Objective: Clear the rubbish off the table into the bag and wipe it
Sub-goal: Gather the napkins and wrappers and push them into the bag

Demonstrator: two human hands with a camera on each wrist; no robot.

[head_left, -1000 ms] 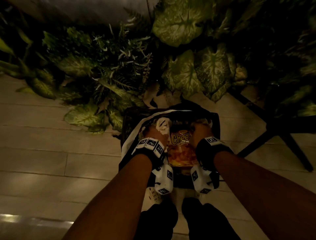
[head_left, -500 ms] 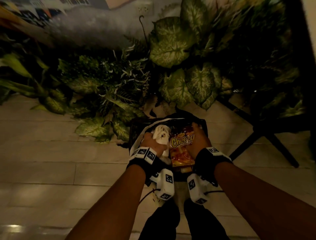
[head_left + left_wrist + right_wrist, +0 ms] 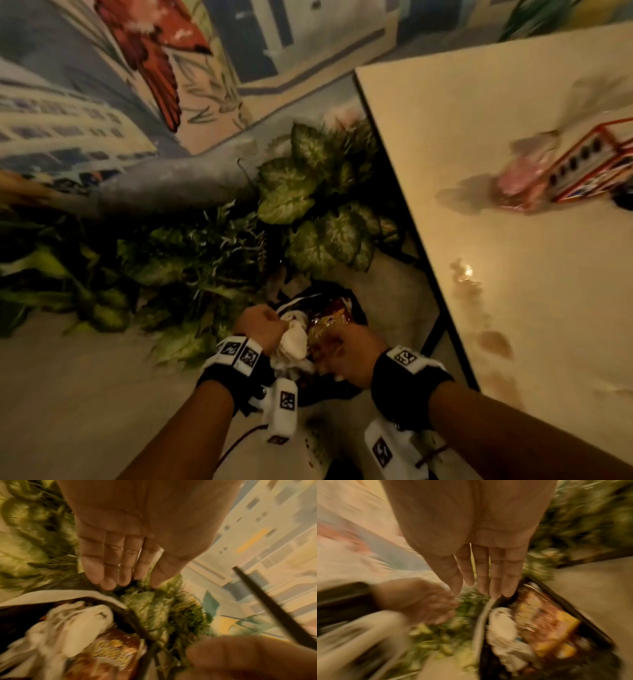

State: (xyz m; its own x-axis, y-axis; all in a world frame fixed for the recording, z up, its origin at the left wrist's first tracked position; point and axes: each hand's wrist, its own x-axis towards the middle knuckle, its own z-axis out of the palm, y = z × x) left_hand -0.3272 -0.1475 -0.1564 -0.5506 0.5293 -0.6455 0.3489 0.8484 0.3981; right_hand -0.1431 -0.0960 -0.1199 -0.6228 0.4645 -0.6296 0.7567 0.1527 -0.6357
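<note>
A black bag (image 3: 352, 301) stands open on the floor beside the table. Inside lie an orange snack packet (image 3: 329, 318) and crumpled white paper (image 3: 294, 339). My left hand (image 3: 262, 325) hovers over the bag's left side and my right hand (image 3: 346, 349) over its right side. In the left wrist view the left hand (image 3: 126, 582) has straight fingers and holds nothing, above the paper (image 3: 68, 626) and packet (image 3: 111, 650). The right hand (image 3: 481, 591) is likewise empty, fingers straight, over the packet (image 3: 544, 626).
The pale table (image 3: 513, 137) fills the right side, with brown stains (image 3: 493, 342) near its edge, a pink wrapper (image 3: 517, 181) and a red-framed box (image 3: 596, 164). Leafy plants (image 3: 301, 192) crowd behind the bag, under a painted wall. A black table leg (image 3: 438, 329) runs beside the bag.
Both hands have come up off the paper and packet, which stay in the bag. The head view has swung up and right, bringing the table into sight.
</note>
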